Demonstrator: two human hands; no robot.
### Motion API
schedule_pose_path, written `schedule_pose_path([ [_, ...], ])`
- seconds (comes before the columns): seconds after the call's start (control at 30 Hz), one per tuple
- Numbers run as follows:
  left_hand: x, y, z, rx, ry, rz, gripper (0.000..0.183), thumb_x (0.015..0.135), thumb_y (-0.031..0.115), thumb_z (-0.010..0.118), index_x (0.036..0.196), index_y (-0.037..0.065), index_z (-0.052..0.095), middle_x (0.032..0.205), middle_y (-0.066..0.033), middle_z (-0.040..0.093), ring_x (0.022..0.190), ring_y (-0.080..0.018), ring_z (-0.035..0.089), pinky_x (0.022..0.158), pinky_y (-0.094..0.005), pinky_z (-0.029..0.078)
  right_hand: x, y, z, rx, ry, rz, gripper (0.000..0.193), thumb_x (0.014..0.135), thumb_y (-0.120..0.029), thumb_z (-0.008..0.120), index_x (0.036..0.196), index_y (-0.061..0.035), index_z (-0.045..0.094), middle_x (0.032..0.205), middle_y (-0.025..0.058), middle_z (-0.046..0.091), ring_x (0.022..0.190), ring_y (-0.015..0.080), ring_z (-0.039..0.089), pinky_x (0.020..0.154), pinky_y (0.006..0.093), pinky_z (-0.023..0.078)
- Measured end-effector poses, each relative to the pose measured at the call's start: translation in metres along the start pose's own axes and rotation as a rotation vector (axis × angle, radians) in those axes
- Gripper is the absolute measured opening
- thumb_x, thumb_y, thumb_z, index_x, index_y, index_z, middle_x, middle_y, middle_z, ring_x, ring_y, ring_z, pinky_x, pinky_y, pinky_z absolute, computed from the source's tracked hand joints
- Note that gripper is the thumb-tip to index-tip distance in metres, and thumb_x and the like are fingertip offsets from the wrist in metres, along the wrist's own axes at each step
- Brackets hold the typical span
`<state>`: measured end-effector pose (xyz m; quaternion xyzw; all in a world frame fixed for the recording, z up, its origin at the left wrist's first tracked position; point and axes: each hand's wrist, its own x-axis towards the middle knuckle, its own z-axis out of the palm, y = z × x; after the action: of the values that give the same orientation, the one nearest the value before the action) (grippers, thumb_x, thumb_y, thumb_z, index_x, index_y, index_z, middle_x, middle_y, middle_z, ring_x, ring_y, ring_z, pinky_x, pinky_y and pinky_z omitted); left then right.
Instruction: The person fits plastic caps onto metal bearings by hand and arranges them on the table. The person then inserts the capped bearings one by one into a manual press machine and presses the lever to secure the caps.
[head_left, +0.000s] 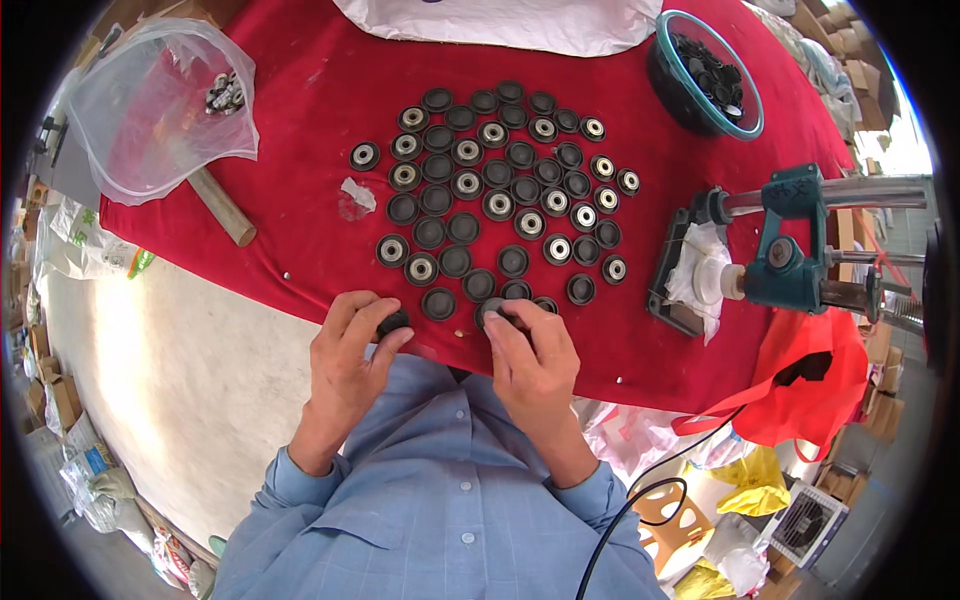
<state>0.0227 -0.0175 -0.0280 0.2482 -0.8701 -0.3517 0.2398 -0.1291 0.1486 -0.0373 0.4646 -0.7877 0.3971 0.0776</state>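
At the near edge of the red cloth, my left hand (343, 362) pinches a round black cap (393, 322) between thumb and fingers. My right hand (537, 368) has its fingertips closed on another black cap (488, 311), low over the cloth. Beyond both hands spreads a loose group of similar black round caps (462, 228). Some have a silver ring-shaped bearing (422, 267) seated in them; others show only a dark hollow. My right fingers partly cover a cap (545, 305) beside them.
A clear plastic bag (150, 120) with metal parts and a rod (222, 207) lie at the left. A teal-rimmed basin (757, 100) of black pieces stands far right. Nearer is a green press (790, 250). A red bag (815, 385) hangs by the table edge, near a black cable (620, 515).
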Motion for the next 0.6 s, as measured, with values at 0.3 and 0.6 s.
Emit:
schedule_pose_path([
  [0.3,0.007,0.007,0.006,-0.069,0.117,0.052,0.032,0.083,-0.002,0.088,0.113,0.003,0.078,0.099,-0.0107,0.074,0.079,-0.0211,0.074,0.064,-0.0304,0.06,-0.005,0.0,-0.003,-0.07,-0.072,-0.071,0.033,0.082,0.0,0.075,0.114,-0.0025,0.077,0.122,0.0103,0.07,0.103,0.0289,0.068,0.084,0.0405,0.057],
  [0.6,0.016,0.013,0.015,-0.023,0.132,0.187,0.039,0.083,-0.003,0.088,0.12,0.009,0.081,0.108,-0.0123,0.073,0.088,-0.023,0.075,0.071,-0.0313,0.063,-0.033,-0.01,-0.006,-0.342,-0.138,-0.096,0.045,0.085,-0.009,0.071,0.13,-0.0057,0.076,0.145,0.0099,0.066,0.117,0.0247,0.065,0.093,0.0403,0.046],
])
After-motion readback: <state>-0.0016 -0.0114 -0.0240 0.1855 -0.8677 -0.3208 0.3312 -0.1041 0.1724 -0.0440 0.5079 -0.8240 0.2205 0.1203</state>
